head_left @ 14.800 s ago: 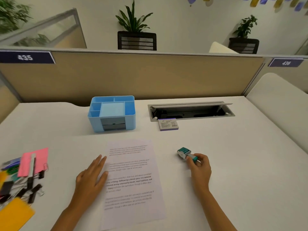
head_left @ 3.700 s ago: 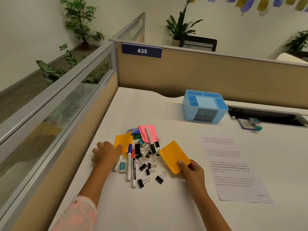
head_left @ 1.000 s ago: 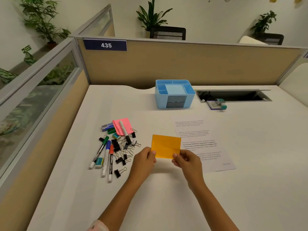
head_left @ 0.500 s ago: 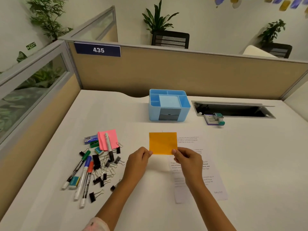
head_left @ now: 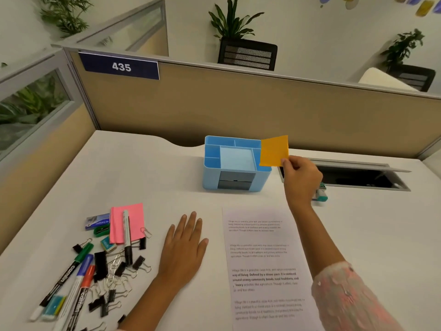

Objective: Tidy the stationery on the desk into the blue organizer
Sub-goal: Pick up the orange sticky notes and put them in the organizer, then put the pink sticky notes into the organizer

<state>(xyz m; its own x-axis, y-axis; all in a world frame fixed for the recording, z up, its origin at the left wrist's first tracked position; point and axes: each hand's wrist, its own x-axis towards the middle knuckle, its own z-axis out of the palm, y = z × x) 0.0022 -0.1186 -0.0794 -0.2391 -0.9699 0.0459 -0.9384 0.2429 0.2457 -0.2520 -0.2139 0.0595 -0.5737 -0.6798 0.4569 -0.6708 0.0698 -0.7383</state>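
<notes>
Head view, down over desk (head_left: pixel 148 177)

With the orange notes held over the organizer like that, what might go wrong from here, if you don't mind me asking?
The right hand pinches the orange notes by one lower corner only, so they might flex, fan out or slip. They hang at the right edge of the blue organizer, not over a compartment, so a release now could drop them outside it, possibly toward the open cable tray. The left hand lies flat on the desk, not steadying the organizer, which might shift if bumped.
</notes>
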